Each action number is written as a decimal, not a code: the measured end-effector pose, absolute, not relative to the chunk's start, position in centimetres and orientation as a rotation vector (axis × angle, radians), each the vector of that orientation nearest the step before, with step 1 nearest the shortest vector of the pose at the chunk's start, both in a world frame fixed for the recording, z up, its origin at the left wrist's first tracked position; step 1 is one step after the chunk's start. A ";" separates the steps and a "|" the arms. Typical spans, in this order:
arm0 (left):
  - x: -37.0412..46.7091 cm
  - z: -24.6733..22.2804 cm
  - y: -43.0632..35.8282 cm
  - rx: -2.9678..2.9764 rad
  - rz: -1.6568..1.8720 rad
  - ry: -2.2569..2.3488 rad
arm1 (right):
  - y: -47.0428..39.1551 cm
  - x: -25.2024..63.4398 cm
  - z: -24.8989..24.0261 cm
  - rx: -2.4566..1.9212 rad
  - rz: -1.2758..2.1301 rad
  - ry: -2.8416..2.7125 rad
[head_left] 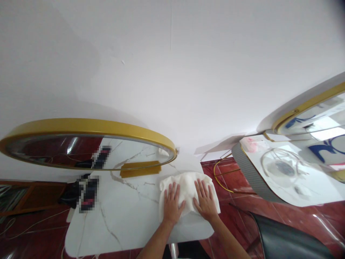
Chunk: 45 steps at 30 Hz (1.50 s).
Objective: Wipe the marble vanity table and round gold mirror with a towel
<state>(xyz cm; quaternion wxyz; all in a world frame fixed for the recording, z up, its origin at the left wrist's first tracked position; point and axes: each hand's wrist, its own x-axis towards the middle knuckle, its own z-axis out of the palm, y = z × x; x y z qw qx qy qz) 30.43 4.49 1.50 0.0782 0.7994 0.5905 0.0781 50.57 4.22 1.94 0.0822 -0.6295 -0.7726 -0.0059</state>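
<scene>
A white cloth (pixel 187 184) lies spread over the right end of the marble-patterned table (pixel 129 216), its far and right edges reaching the table's side. My left hand (pixel 171 205) rests flat on the cloth's left half, fingers stretched out. On its right half lies my right hand (pixel 206 201), palm down with the fingers spread. Neither hand is closed around anything. Some of the cloth is bunched between the two hands.
A gold-framed mirror (pixel 88 126) stands against the wall on a gold base (pixel 140 169). Blurred-out items (pixel 88 192) sit at the table's left end. To the right are a second table (pixel 302 190) with a coiled cable and mirror, and a black chair (pixel 288 237).
</scene>
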 end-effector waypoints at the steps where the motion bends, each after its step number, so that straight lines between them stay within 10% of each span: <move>1: 29.9 1.6 3.7 2.399 0.219 1.721 | 3.1 50.6 1.9 -1.887 -0.005 -2.314; 30: 7.5 2.6 -4.0 2.464 0.058 1.710 | -3.1 32.5 2.3 -1.703 0.056 -2.477; 45: 15.2 2.6 -2.5 2.270 0.130 1.424 | -5.0 41.0 1.9 -1.760 -0.069 -2.457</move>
